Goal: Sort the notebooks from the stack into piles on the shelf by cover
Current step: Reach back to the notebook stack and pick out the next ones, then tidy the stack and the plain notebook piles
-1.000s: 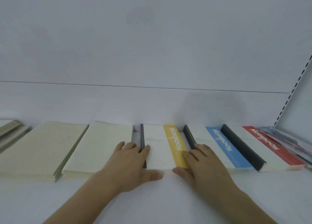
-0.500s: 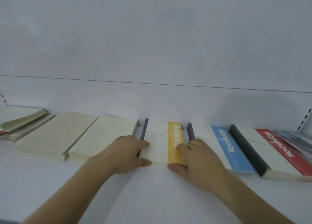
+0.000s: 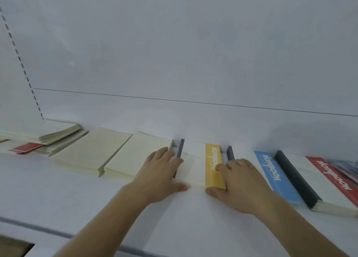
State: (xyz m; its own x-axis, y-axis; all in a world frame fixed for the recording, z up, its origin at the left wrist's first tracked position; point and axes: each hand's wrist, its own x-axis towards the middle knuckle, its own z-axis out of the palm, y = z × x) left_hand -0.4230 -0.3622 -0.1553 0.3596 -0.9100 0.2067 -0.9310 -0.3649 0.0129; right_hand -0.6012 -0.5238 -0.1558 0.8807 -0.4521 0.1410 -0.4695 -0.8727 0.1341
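Both hands are still bracketing the yellow-banded pile (image 3: 201, 163) on the shelf (image 3: 96, 198), left hand (image 3: 158, 176) and right hand (image 3: 239, 186) lying flat with fingers relaxed and gripping nothing, squaring it between cream pile (image 3: 135, 156) and blue-banded pile (image 3: 271, 171).

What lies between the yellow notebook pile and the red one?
The blue pile lies between the yellow pile and the red pile, as the head view shows.
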